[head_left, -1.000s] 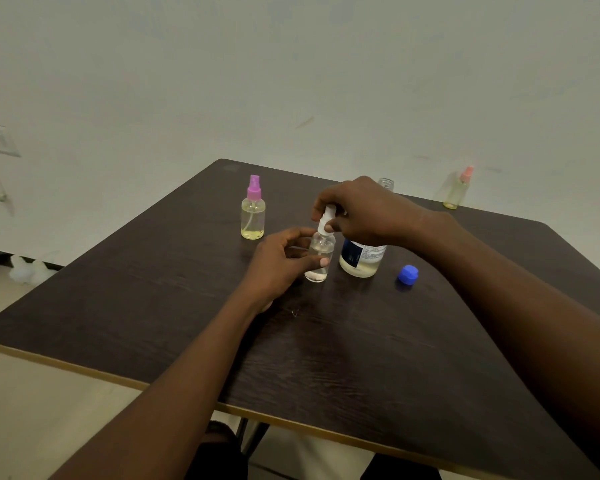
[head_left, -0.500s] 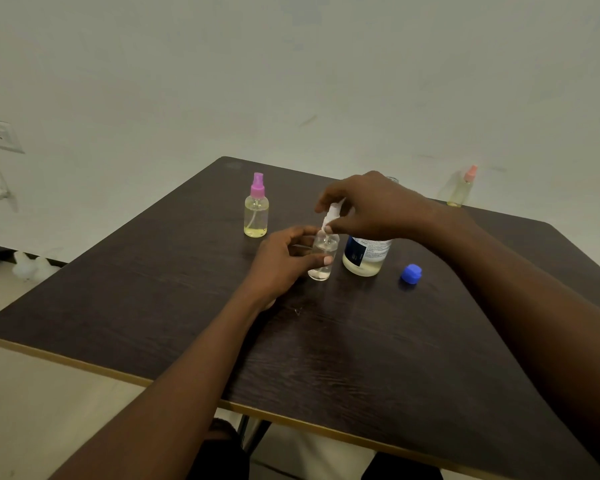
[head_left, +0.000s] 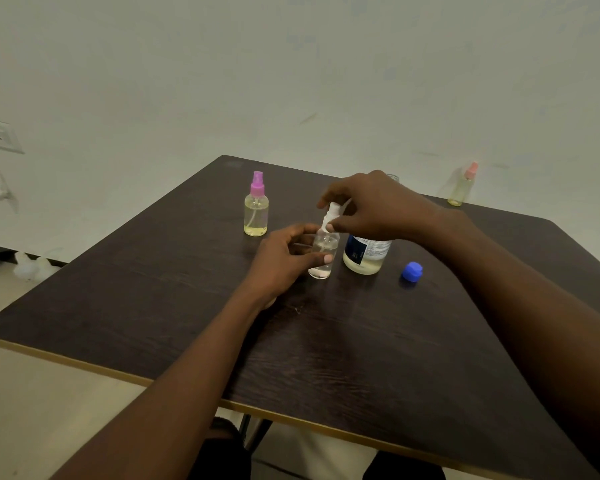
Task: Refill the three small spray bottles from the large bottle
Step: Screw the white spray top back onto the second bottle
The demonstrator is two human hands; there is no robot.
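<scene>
The left grip (head_left: 284,261) curls round the clear spray bottle (head_left: 323,258), which stands on the desk (head_left: 326,341). Directly above it, the right grip (head_left: 378,206) pinches the white sprayer top (head_left: 331,216). The large bottle (head_left: 366,254) stands just beneath the right grip, and the blue cap (head_left: 412,270) lies beyond it.

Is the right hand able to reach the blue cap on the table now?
Probably yes, but not at once: the right hand pinches the white spray top. The blue cap lies uncovered right of the large bottle, nothing blocking it.
</scene>
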